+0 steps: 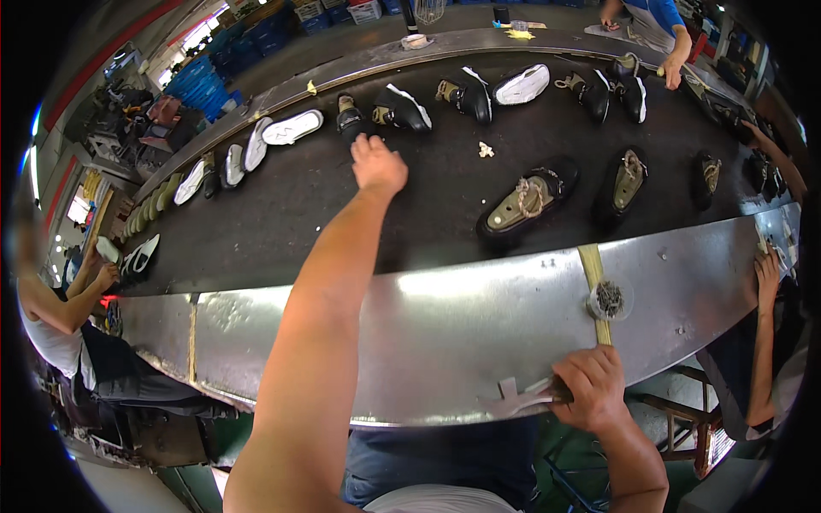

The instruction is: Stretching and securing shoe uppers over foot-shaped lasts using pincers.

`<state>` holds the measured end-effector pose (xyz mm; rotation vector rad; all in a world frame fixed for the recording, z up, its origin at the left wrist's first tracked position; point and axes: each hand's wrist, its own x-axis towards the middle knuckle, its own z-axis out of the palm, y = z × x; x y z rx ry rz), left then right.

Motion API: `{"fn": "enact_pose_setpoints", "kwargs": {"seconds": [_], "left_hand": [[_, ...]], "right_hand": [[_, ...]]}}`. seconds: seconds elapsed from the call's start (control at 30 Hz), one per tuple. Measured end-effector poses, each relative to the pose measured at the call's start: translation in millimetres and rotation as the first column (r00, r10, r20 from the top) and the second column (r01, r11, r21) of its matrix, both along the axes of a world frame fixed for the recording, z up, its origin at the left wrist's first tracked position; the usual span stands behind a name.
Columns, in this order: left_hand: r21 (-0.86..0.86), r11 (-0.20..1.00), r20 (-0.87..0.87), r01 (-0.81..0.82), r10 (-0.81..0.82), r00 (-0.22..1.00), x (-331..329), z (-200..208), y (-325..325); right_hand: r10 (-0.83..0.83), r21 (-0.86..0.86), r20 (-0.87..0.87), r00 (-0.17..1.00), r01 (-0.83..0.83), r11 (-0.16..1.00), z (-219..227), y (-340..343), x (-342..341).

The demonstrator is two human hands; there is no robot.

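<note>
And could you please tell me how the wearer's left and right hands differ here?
The left hand reaches across the dark surface, while the right hand is at the near edge of the metal strip. The left hand is at a dark shoe, its grip unclear; the right hand grips a metal-headed tool. Both are bare.

No lettering, number or sign is showing clearly enough to be read. The upturned white sole on the left half of the dark belt may be carrying faint marks, but they are coming through too small to make out as writing. The pale box at the upper edge is sitting too far off for any print to be legible.
</note>
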<state>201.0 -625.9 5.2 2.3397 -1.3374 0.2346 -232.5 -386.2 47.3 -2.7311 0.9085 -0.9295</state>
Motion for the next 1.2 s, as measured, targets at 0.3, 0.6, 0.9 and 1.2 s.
{"fn": "enact_pose_setpoints", "kwargs": {"seconds": [0.3,0.6,0.9,1.2], "left_hand": [[0.059,0.992,0.078,0.113,-0.117,0.99,101.8,15.6,-24.7],[-0.046,0.995,-0.169,0.088,-0.095,0.981,12.1,26.8,-50.1],[0.166,0.98,-0.008,-0.111,0.114,0.993,22.3,39.5,-58.1],[0.213,0.977,-0.327,0.002,0.069,0.943,121.7,27.8,-13.4]], "right_hand": [[0.006,0.033,-0.048,0.999,-0.005,0.999,-3.6,-2.0,3.4],[-0.036,0.003,-0.033,0.999,0.036,0.999,-10.9,1.1,12.8],[-0.044,0.031,-0.018,0.999,0.045,0.999,-6.1,5.7,23.1],[-0.059,0.011,0.031,0.998,0.058,0.998,-7.2,6.6,28.9]]}}
